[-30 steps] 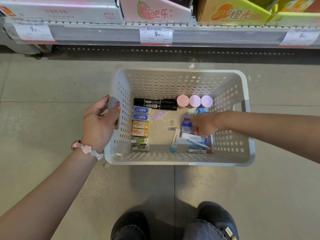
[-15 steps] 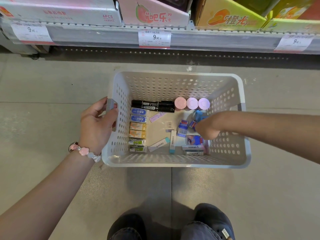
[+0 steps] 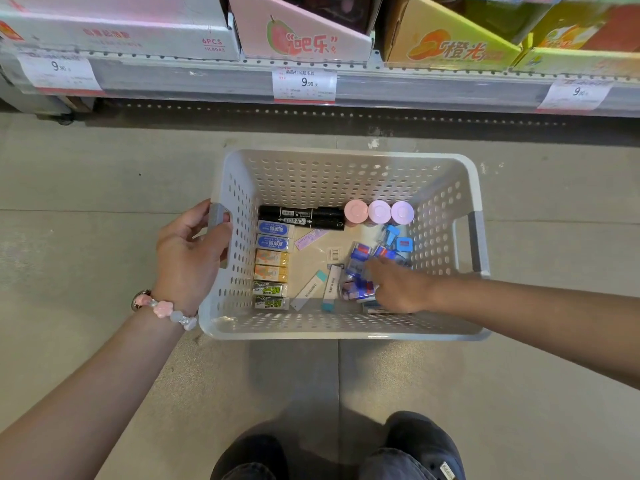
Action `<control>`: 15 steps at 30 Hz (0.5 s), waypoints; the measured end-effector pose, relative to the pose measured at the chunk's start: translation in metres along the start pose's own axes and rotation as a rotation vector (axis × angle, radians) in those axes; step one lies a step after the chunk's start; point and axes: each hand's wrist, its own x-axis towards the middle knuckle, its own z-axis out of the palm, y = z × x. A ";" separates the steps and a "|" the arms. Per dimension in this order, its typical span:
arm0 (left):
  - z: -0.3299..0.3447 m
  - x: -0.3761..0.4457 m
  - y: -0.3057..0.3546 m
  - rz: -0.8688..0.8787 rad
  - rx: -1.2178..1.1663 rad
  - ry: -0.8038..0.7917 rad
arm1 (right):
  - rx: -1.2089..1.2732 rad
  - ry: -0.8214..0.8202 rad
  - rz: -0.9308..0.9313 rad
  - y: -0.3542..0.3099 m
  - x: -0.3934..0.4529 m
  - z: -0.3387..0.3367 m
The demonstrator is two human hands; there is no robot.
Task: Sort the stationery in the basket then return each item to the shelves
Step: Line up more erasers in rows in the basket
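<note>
A pale grey perforated basket (image 3: 346, 332) stands on the floor. My left hand (image 3: 188, 258) grips its left handle. Inside, two black markers (image 3: 301, 218) lie along the far wall beside three round pastel caps (image 3: 379, 212). Boxed erasers (image 3: 272, 261) line the left wall in a column. Two slim white erasers (image 3: 310, 289) lie near the front. My right hand (image 3: 398, 287) reaches in from the right, fingers stretched out and touching a loose heap of small blue packs (image 3: 358, 258). It covers some packs beneath it.
A shop shelf edge (image 3: 207, 77) with price tags (image 3: 304, 84) runs across the top, with pink, white and orange cartons (image 3: 446, 39) on it. Tiled floor surrounds the basket. My two dark shoes (image 3: 412, 445) are at the bottom edge.
My right hand has shifted among the blue packs toward the front right of the basket, and they now lie differently. The left hand stays on the handle.
</note>
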 end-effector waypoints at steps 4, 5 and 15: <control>-0.001 0.000 -0.001 0.008 -0.007 0.003 | -0.011 0.015 0.088 0.007 0.007 0.005; 0.000 0.000 0.000 0.009 -0.005 0.004 | -0.022 0.000 0.096 0.005 0.009 0.008; 0.002 -0.003 0.004 0.019 0.008 0.016 | 0.036 -0.120 -0.131 -0.004 -0.003 0.011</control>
